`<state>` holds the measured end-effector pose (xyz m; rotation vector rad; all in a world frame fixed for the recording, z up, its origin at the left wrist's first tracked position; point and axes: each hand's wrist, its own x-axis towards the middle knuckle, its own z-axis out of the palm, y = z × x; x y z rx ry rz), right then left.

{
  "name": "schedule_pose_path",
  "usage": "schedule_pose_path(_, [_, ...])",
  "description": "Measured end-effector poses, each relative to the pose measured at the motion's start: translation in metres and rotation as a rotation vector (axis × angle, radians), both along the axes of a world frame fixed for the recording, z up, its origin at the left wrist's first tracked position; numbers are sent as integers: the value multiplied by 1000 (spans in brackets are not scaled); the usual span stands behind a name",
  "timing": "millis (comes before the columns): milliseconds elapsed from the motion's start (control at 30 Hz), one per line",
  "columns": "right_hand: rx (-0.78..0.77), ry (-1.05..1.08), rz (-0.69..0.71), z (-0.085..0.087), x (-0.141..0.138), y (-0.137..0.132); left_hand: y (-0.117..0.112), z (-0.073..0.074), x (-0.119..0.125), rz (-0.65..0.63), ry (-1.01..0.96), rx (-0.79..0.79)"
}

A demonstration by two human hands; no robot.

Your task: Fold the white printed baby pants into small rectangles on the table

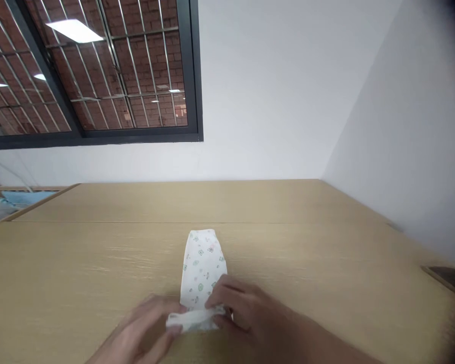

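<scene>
A flat white piece [203, 258] with a small green and pink print lies on the wooden tabletop, its narrower end pointing away from me. I cannot tell what kind of thing it is, perhaps cloth or soft paper. Across its near end runs a plain white, bunched strip [193, 318]. My left hand [147, 323] pinches the strip's left end between thumb and fingers. On the other side, my right hand [242, 308] has its fingers closed on the strip's right end and rests over the printed piece's lower right edge. Both hands are slightly blurred.
The wooden tabletop [307, 258] reaches back to a white wall [265, 91]. At the far left, an open-topped wooden box [41, 201] holds blue and whitish items. A dark oval opening [449, 278] shows at the right. Above left is a barred window [191, 134].
</scene>
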<state>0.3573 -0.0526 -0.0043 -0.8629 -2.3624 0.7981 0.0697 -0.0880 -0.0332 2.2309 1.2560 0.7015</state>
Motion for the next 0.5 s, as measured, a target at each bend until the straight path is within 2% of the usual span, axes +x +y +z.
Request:
schedule_pose_path(100, [49,72,-44,9,-2,33,27,1,5,66,-72,82])
schedule_pose_path(200, [-22,126,-178,1,-8,77,73,1,18,96,-114,107])
schedule_pose_path(267, [-101,183,-265,-14,-13,108,109,-6,26,162,-117,133])
schedule_pose_path(367, [-136,245,-410,-42,-23,150,158,-26,37,257,-74,178])
schedule_pose_path(500, [-131,220,-575,-76,-33,189,200,-49,47,289,0,181])
